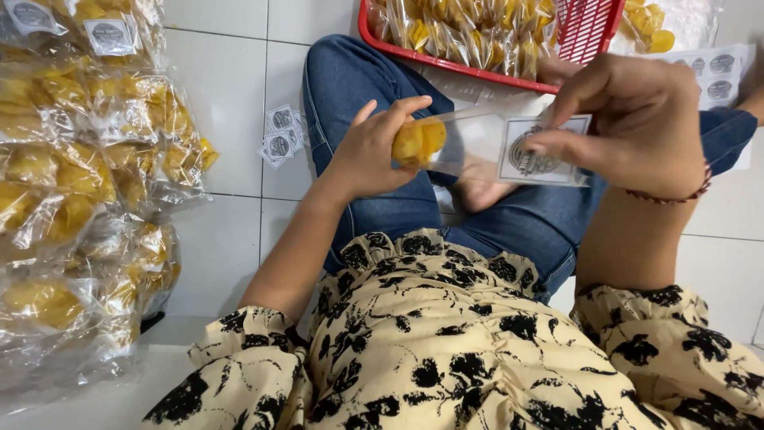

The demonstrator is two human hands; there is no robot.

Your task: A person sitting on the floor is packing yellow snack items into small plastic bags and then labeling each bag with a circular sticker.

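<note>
I am looking down over a cream blouse with black flowers (446,350) and blue jeans (517,223), sitting on the white tiled floor (223,95). Just beyond my lap, both hands are working on one clear plastic packet (477,143) of yellow chips (419,140). The left hand (374,151) is curling its fingers and thumb around the filled end, closed on the chips through the film. The right hand (637,127) is pinching the other end, thumb and fingers pressing on a square label with a round grey emblem (541,151) on the packet's face. The packet is lying with its long axis running across me, left to right, slightly tilted, chips toward the left hand and the flat labelled end toward the right; each hand is touching its own end, so neither is nearer.

On the floor left of my knee, a few loose labels (280,137) are lying together. Further left, filled packets are piling up in a heap (79,183). Farthest away, a red plastic basket (589,32) is holding more packets, with a sheet of labels (716,72) beside it.
</note>
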